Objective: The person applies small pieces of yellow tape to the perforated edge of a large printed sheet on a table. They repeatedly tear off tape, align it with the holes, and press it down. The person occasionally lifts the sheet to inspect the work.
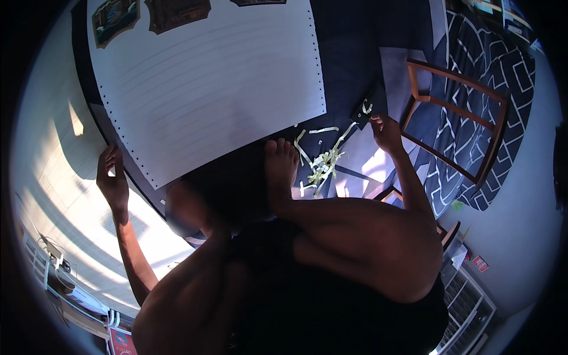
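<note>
A large white sheet with a row of dark dots along each side edge lies in front of me. My left hand is beside its lower left edge, fingers loosely bent and apart from the thumb, with nothing seen in it. On the right, my right hand has its fingertips pinched together at a flat black piece with a bit of pale yellow strip on it. Whatever is between those fingertips is too small to make out. A tangled heap of pale yellow strips lies between that hand and my foot.
Dark plaques with shaped edges rest at the sheet's far end. My bare foot is by its near edge. A brown wooden frame stands at the right against black-and-white patterned fabric. Sunlit pale floor runs along the left.
</note>
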Available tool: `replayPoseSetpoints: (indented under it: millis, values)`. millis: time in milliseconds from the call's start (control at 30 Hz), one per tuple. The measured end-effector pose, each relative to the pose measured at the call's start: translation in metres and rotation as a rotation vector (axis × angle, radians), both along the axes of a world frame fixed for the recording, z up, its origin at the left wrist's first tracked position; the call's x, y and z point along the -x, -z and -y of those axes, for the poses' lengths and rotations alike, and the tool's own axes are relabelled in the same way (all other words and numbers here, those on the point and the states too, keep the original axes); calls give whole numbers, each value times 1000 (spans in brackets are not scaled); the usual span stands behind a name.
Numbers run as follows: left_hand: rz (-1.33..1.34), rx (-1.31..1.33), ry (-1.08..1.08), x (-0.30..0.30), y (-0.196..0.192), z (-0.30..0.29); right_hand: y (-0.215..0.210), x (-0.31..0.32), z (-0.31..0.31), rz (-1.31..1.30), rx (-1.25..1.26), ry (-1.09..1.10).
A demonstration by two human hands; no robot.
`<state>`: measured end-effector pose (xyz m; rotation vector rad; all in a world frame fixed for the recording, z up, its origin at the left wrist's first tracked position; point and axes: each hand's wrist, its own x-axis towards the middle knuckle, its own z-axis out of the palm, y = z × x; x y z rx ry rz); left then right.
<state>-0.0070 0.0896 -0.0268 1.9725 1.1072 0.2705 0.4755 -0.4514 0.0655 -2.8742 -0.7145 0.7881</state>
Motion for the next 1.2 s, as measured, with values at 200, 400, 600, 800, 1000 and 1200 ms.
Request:
replayPoseSetpoints:
  millis: [200,400,600,800,1000,1200]
  values:
    - [4,11,9,2,1,-3,33,5,13,-13,-185,156]
    - [-8,24,-16,1,-5,3,63,13,26,36,-214,205]
    - [-9,40,-43,-3,-9,8,69,10,30,-29,-189,267]
    - [-13,7,-46,4,-3,6,38,22,-13,-53,-147,569]
    - [23,25,-95,-6,-7,10,61,10,25,-39,-62,371]
    - [24,4,-82,-8,-7,9,61,13,30,-132,-171,514]
